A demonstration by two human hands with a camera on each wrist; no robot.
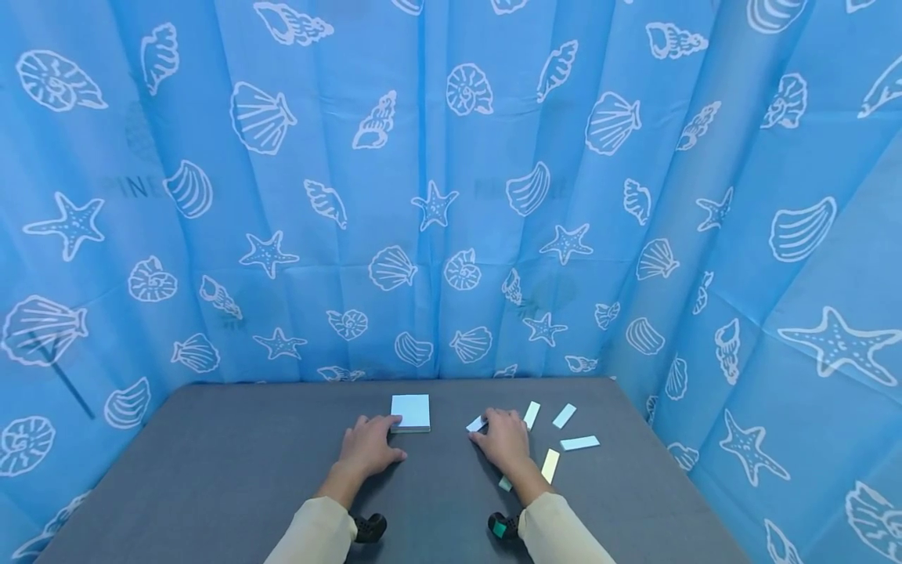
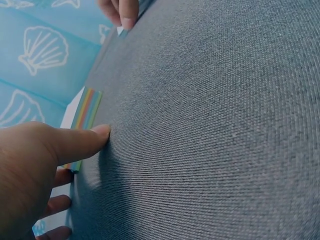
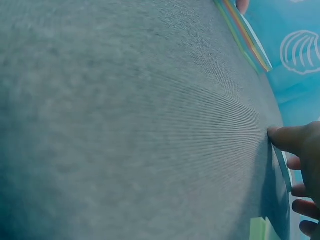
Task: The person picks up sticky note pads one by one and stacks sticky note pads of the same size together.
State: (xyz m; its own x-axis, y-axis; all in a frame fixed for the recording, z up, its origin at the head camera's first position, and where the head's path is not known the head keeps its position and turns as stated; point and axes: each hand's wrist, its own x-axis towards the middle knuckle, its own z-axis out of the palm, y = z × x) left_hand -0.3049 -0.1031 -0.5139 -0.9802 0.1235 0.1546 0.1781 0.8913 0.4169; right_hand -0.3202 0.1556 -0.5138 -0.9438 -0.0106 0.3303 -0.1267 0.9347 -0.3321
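Note:
A square stack (image 1: 410,409) with a white top lies on the table; its side shows coloured layers (image 2: 86,112) in the left wrist view. My left hand (image 1: 368,446) is at its near left corner, index fingertip touching it, thumb spread away from the stack. To the right, my right hand (image 1: 504,439) is low over the table, with a narrow pale strip (image 1: 476,424) between thumb and fingers. The fingers partly hide that strip. Beside this hand lie several more strips, among them a white one (image 1: 579,442) and a yellowish one (image 1: 550,465).
The grey cloth-covered table (image 1: 232,462) runs back to a blue curtain (image 1: 324,196) with white shell prints. Another curtain panel (image 1: 747,329) borders the right side. A pale green piece (image 3: 259,229) lies near the right wrist. Each wrist wears a black device (image 1: 369,528).

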